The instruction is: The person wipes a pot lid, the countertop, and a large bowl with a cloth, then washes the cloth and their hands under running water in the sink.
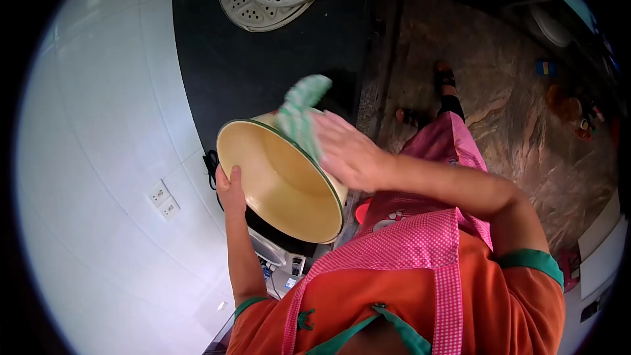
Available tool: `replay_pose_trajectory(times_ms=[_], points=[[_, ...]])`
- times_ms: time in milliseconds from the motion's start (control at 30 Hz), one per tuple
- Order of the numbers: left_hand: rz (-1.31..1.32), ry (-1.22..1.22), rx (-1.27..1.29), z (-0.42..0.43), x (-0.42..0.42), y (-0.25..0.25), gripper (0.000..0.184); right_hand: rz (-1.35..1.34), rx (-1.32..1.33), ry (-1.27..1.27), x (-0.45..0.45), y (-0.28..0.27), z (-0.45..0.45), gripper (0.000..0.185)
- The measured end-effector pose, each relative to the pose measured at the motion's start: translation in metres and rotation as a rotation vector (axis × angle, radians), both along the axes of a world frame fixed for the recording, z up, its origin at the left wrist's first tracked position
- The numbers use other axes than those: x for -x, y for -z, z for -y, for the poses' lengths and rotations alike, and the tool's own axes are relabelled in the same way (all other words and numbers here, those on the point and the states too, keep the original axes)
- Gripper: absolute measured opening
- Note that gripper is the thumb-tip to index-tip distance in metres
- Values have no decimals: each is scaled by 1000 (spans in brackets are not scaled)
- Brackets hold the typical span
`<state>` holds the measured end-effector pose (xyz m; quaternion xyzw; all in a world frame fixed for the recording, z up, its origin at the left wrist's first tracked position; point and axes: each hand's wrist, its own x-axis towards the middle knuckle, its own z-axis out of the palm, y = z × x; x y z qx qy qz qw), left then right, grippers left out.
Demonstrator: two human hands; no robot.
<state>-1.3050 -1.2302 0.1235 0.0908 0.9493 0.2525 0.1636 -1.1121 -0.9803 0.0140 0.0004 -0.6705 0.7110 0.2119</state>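
A cream enamel basin (279, 181) with a dark green rim is tilted so that its inside faces me. My left hand (232, 190) grips the left side of its rim, thumb on the inner wall and the other fingers behind. Against the outer wall at the upper right, my right hand (348, 153) presses a green-and-white checked cloth (302, 108). Cloth and hand are slightly blurred. One end of the cloth sticks up past the fingers. Nothing shows inside the basin.
Perforated metal steamer plates (266, 0) lie at the far end of the dark countertop (263, 59). A white tiled wall (118, 125) with sockets (164, 199) runs along the left. A black cable (210, 167) is beside the basin. Brown floor (499, 125) lies to the right.
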Motion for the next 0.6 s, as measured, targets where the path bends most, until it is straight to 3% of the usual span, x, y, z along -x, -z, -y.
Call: replay_pose_trajectory(times_ms=[100,133,233,333,400,467,533,600], points=[[-59,67,135,-9,-1,-5,40,-49,67,-43,57,3,-16,39],[-28,21,64,-11,-4,-4,39,-78,48,-80,74,6,-20,39],[49,-88,-128,-17,-8,-2,37,378,261,-557,100,-12,-48,40],[94,-144,-242,-11,-6,1,33,364,251,-470,96,2,-35,37],[115,-152,-279,-8,-5,2,31,98,228,24,56,21,-2,39],[119,-154,-273,-13,-8,1,30,156,176,-47,-1,28,11,46],[117,-161,-256,-14,-8,3,30,-14,79,-98,-36,31,15,47],[108,-168,-223,-8,-5,2,31,30,201,-109,-51,32,33,48]])
